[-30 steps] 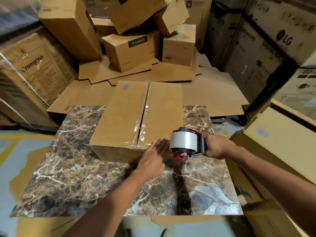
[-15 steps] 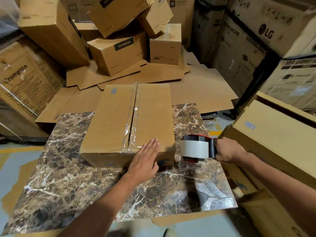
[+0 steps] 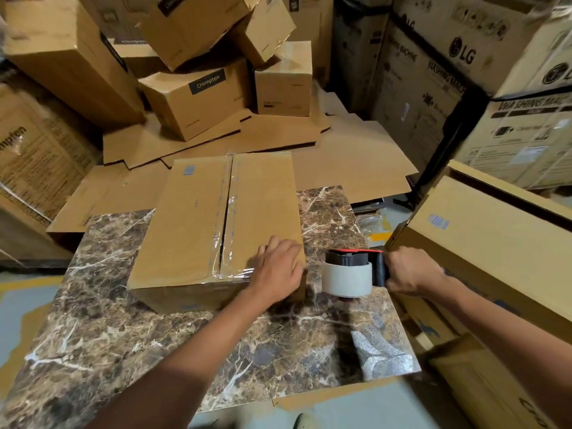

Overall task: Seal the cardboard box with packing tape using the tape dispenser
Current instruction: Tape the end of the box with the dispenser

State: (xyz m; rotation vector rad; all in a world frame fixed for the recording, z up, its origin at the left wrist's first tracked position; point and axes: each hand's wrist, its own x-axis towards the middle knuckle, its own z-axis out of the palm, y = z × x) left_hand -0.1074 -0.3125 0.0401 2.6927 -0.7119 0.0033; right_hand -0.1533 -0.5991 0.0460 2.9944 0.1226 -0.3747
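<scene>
while the left hand [image 3: 278, 269] presses bent fingers [image 3: 272, 244] on the cardboard box [image 3: 192, 236] at the marble slab's [image 3: 123, 329] far edge, rub the tape [image 3: 230, 275] down — right hand [image 3: 411, 270] grips the tape dispenser [image 3: 348, 275] alongside.

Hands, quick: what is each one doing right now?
Left hand: open, fingers pressing on top of the cardboard box.
Right hand: closed around the tape dispenser handle.

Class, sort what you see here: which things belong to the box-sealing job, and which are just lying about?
Job: cardboard box, clear tape on its seam, tape dispenser, left hand resting on the box, right hand gripping the dispenser, marble slab beneath.
Lying about: piled Crompton boxes, flattened cardboard sheets, LG cartons, large box at right.
</scene>
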